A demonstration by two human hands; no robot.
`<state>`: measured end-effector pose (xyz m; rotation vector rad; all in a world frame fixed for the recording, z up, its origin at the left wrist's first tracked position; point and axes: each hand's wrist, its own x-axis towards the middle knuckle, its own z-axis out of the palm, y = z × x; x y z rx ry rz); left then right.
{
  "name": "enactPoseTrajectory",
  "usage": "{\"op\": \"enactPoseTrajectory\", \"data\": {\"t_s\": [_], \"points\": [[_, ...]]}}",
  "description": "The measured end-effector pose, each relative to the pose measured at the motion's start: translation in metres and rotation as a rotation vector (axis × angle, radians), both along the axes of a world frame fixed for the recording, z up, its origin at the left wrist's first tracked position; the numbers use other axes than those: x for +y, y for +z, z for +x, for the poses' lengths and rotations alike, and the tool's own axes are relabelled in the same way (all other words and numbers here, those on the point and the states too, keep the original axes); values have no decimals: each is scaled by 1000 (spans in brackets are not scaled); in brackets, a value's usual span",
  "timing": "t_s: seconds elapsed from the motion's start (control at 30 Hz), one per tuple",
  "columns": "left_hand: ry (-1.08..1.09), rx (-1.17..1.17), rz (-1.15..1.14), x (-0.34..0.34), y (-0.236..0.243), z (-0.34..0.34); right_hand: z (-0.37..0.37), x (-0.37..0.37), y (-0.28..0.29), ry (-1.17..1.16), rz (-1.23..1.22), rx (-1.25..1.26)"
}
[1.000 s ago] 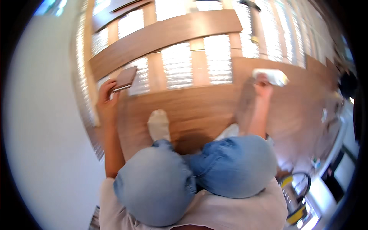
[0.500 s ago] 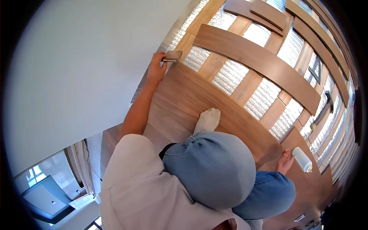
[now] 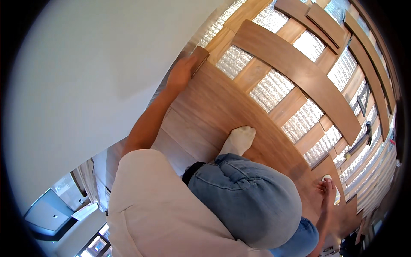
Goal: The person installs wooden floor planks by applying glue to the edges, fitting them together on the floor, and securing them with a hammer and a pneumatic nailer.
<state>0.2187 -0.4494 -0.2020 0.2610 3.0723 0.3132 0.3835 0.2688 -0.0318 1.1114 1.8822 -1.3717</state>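
While the person knelt on the wooden floor (image 3: 222,107), the left hand (image 3: 180,73) lay far left, fingers curled round a small wooden block (image 3: 199,59) beside the white wall (image 3: 85,64), its long axis running along the plank edge. The right hand (image 3: 327,192) pressed flat on a white cloth (image 3: 336,193) at near right, well apart from the block.

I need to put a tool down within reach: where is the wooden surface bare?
The wooden panel lies bare between the left hand with its small wooden block and the white-socked foot. Around the right hand on the white pad, the knee crowds it.
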Motion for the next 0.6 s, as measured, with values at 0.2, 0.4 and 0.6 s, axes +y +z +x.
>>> {"op": "enactPoseTrajectory", "data": {"t_s": [0.2, 0.4, 0.6], "points": [[-83, 24, 184, 5, -16, -58, -65, -31, 31, 278, 46, -42], [-206, 121, -132, -7, -46, -58, -84, -64, 28, 410, 49, 14], [-244, 110, -98, 3, -31, -62, -60, -74, -6, 531, -32, -55]]}}
